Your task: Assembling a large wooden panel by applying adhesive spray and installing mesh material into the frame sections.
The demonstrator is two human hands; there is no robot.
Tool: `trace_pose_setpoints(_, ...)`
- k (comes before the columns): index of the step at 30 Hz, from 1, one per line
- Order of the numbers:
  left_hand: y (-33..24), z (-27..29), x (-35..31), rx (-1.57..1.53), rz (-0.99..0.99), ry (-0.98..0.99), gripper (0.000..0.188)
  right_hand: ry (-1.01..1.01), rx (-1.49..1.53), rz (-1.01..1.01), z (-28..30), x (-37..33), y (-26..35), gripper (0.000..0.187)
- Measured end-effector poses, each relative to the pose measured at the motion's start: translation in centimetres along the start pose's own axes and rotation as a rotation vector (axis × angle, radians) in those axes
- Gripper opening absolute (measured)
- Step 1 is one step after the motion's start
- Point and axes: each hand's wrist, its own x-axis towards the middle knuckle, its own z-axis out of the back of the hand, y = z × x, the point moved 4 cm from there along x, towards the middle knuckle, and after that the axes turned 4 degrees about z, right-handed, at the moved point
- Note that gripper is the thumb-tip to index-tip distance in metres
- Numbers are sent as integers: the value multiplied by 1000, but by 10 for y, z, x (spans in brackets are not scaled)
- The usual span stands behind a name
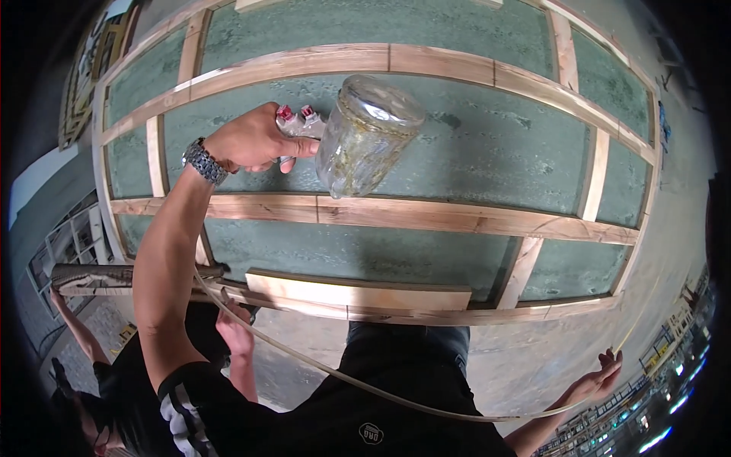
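Note:
My left hand (255, 141), with a metal watch at the wrist, is closed around a spray gun (304, 122) with red knobs. The gun's cloudy cup (365, 145) has a silvery end and yellowish stains. It is held above a wooden frame (426, 213) backed by a grey-green panel (472, 160). A pale hose (304, 362) runs down beside my left arm and bends across my front to the right. At the lower right, my right hand (598, 377) has its fingers closed on the hose, well away from the frame.
A loose wooden board (358, 293) lies along the frame's near edge. To my left, another person's hand (234, 327) is near that edge, beside a long dark patterned piece (91, 279). Racks and shelving (659, 358) stand beyond the floor at right.

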Motion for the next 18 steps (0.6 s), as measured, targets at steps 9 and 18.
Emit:
trace_pose_setpoints(9,74,29,-44,-183,52,-130,34,72,50,103,-32,7,33,47)
trace_pose_setpoints(18,123,57,-69,-224,132,-248,38,132,-22,172,-60,6,69,49)
